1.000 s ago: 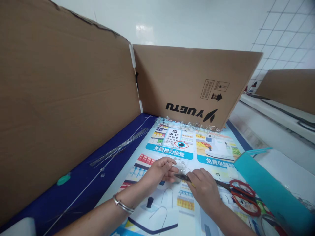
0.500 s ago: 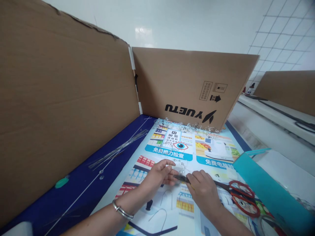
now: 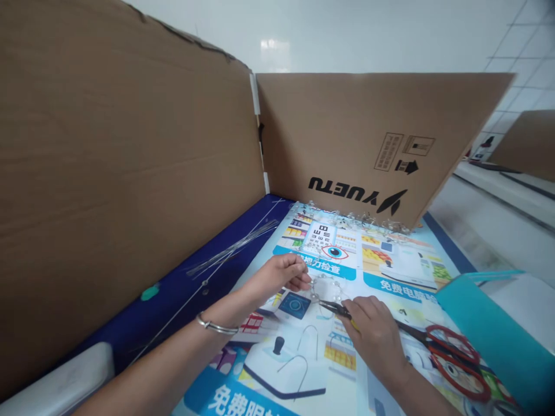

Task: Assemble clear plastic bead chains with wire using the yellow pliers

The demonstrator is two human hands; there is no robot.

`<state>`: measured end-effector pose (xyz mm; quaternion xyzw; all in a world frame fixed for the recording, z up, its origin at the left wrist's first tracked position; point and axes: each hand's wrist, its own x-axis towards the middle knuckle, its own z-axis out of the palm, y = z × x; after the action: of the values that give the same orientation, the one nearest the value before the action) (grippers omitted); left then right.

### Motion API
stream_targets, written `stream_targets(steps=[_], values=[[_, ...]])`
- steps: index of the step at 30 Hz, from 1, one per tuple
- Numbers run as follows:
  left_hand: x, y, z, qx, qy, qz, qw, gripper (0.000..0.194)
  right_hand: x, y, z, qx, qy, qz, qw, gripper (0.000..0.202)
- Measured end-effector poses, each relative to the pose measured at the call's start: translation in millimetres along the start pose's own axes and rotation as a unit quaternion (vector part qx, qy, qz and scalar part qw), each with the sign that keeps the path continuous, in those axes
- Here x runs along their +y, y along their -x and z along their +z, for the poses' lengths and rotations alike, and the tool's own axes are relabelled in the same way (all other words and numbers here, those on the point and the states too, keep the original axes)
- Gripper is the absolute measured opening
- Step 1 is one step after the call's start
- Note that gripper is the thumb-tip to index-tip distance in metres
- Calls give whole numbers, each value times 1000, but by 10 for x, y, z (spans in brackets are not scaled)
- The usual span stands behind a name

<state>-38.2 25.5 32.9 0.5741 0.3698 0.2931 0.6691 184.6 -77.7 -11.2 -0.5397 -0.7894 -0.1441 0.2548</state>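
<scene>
My left hand (image 3: 287, 273), with a metal bangle on its wrist, is closed in a pinch at the left side of a small ring of clear beads (image 3: 338, 289). My right hand (image 3: 372, 326) is wrapped round a pair of pliers (image 3: 333, 308) with dark jaws and a bit of yellow handle showing. The jaw tips point left and reach the lower edge of the bead ring; whether they grip its wire I cannot tell. Below the hands, bent pieces of wire (image 3: 307, 359) lie on the printed sheet (image 3: 260, 398).
Red-handled scissors (image 3: 459, 358) lie right of my right hand, beside a teal box (image 3: 481, 323). Clear beaded pieces (image 3: 359, 219) line the foot of the back cardboard panel (image 3: 347, 133). Straight wires (image 3: 234, 247) lie at left, near the left cardboard wall (image 3: 130, 173).
My left hand's fingers have gone from spread to closed beside the bead ring. The plier jaws, formerly by the left fingers, now stand apart from them, and the ring shows more fully.
</scene>
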Motion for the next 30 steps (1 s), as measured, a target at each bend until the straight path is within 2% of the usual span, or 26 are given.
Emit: stream_targets(steps=[3, 6, 8, 10, 13, 18, 23, 27, 30], values=[[-33, -22, -78, -43, -42, -6, 998, 25, -18, -5, 3, -6, -8, -13, 1000, 19], [-52, -33, -124, -54, -165, -1, 985, 21, -20, -2, 4, -5, -13, -10, 1000, 19], [-13, -24, -190, -49, -291, 26, 955, 21, -9, 7, 16, -3, -17, -8, 1000, 19], [66, 4, -290, -52, -414, 67, 906, 20, 9, 19, 37, -2, -21, -8, 1000, 19], [191, 80, -442, -64, -519, 83, 848, 19, 38, 36, 73, 0, -27, -10, 1000, 19], [201, 257, -528, -133, -554, 67, 819, 11, 74, 46, 106, -7, -36, -14, 999, 19], [80, 499, -510, -115, -596, 69, 792, 11, 107, 42, 132, -10, -38, -18, 999, 20], [-16, 672, -463, -98, -627, 64, 770, 27, 130, 43, 143, -20, -45, -17, 999, 21], [-77, 728, -418, -83, -638, 56, 764, 27, 140, 49, 148, -22, -50, -17, 998, 21]])
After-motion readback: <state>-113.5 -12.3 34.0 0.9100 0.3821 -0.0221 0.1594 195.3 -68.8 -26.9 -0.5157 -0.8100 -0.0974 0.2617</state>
